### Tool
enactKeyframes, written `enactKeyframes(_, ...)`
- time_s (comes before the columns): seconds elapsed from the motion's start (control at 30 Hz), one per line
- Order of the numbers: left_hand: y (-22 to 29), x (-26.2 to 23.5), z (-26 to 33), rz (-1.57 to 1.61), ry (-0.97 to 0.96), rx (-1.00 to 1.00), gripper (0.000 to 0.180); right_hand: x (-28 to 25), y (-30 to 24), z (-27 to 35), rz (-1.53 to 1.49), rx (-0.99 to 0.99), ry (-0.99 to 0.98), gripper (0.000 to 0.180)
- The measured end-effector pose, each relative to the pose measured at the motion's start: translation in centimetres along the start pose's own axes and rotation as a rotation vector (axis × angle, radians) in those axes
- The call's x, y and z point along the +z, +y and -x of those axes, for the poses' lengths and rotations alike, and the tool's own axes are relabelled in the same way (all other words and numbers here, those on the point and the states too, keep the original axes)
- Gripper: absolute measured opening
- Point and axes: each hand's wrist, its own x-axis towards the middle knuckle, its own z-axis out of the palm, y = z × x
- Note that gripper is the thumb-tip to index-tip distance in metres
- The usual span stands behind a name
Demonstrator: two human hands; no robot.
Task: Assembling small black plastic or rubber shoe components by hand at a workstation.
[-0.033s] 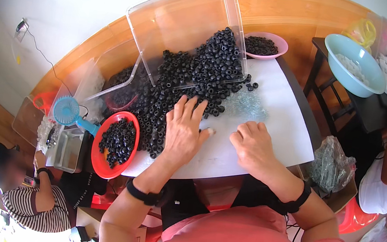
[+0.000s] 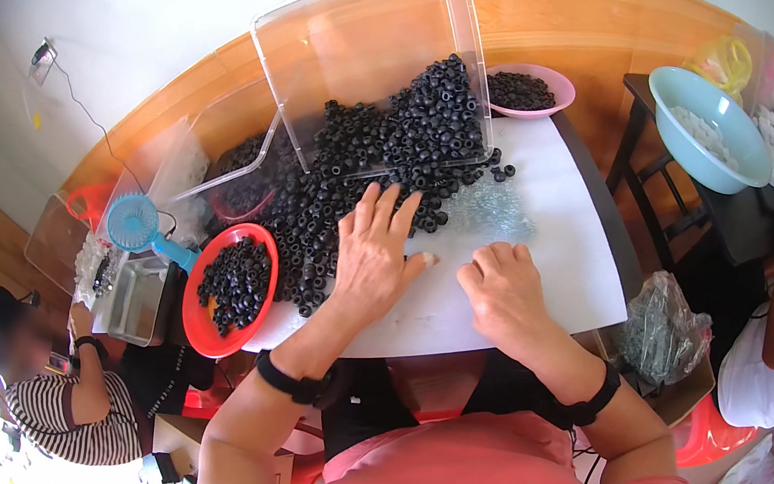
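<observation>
My left hand [image 2: 373,255] lies palm down with its fingers spread. Its fingertips reach the near edge of a heap of small black ring-shaped pieces [image 2: 438,113]. The heap spills from a clear plastic bin [image 2: 359,35] tipped on its side. My right hand [image 2: 506,286] rests on the white tabletop [image 2: 581,232], its fingers curled closed; whatever they hold, if anything, is hidden. Just beyond it lies a patch of small clear, glassy-looking pieces [image 2: 495,209]. Left of my left hand, a red bowl [image 2: 214,344] holds more black pieces.
A pink bowl [image 2: 535,73] of dark pieces stands at the back. A blue handheld fan [image 2: 135,222] and a metal tin [image 2: 134,303] are on the left. A clear plastic bag [image 2: 661,331] sits at the right. People work on both sides; a pale blue basin [image 2: 708,131] is at far right.
My left hand has shifted slightly forward and to the right over the near edge of the black pieces. My right hand stays almost in place.
</observation>
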Motion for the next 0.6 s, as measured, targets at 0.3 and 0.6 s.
enactKeyframes(0.3, -1.3, 3.0, -0.5, -0.054, -0.124, 0.096, 0.069, -0.2, 0.0, 0.2, 0.014, 0.104, 0.036, 0.009)
enactKeyframes(0.6, -1.5, 0.4, 1.1, -0.034, -0.088, 0.013, 0.068, -0.4, -0.7, -0.3, -0.060, 0.119, 0.054, 0.009)
